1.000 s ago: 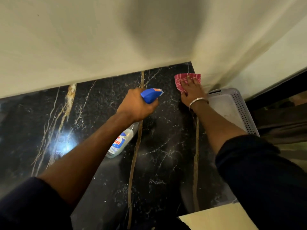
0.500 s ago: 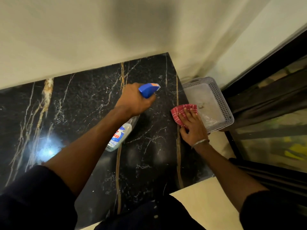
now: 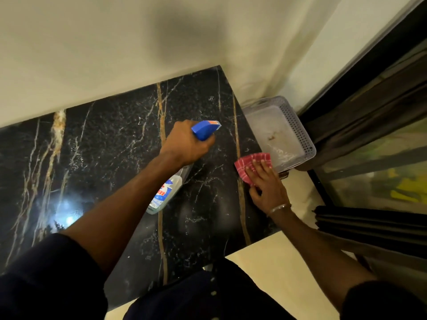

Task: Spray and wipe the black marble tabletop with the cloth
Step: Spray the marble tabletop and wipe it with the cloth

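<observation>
Curled round the neck of the spray bottle (image 3: 165, 194), the left hand (image 3: 186, 145) holds it in a full, closed grip above the black marble tabletop (image 3: 104, 146). From this grip the blue spray head sticks out on the far side and points to the right corner of the table, and the clear body with its label slants back toward the person, under the forearm.

To the right of this grip and a little nearer to the person, the right hand (image 3: 265, 181) lies flat on the red checked cloth (image 3: 250, 161). Its fingers (image 3: 255, 168) are straight and spread, and they press the cloth down on the marble close to the right edge of the table. The thumb is beside the cloth, on its near side. A thin metal bracelet (image 3: 278, 207) sits on the right wrist.

Just beyond the cloth, past the table edge, stands a grey plastic basket (image 3: 298, 130) with small holes in its walls; some crumbs or threads lie inside, too small to tell. The far corner of the cloth comes just beside it. Behind both hands a cream wall (image 3: 104, 54) closes the back of the table. Further right of the cloth hand are dark curtains (image 3: 369, 125). Left of the bottle grip, a bright reflection (image 3: 67, 211) shines on the marble. A pale floor (image 3: 277, 262) shows below the cloth hand.
</observation>
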